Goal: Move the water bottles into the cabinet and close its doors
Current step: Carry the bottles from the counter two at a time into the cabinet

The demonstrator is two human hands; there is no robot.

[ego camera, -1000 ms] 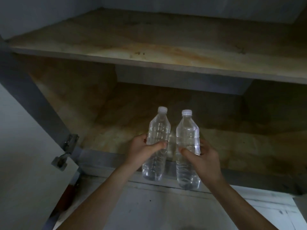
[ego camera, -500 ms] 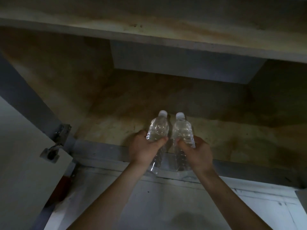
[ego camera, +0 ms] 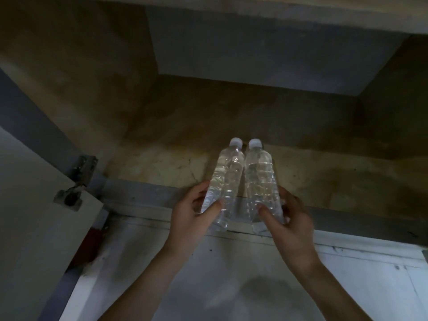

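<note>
1. Head view: the cabinet point(ego camera: 139, 195) fills the frame, its mottled brown floor and walls matte and stained. The upper shelf point(ego camera: 324, 12) has slid almost out of sight as the person leaned in.
2. Its left door point(ego camera: 34, 228), a flat pale panel, stands swung open, so closing lies ahead.
3. The left hand point(ego camera: 190, 216) and right hand point(ego camera: 294, 223) each wrap one bottle low on its body.
4. The left bottle point(ego camera: 225, 179) and right bottle point(ego camera: 260, 179), clear ribbed plastic, now lean in over the front rim, seemingly not set down.
5. Their white caps point(ego camera: 236, 142) sit closer together than before.
</note>
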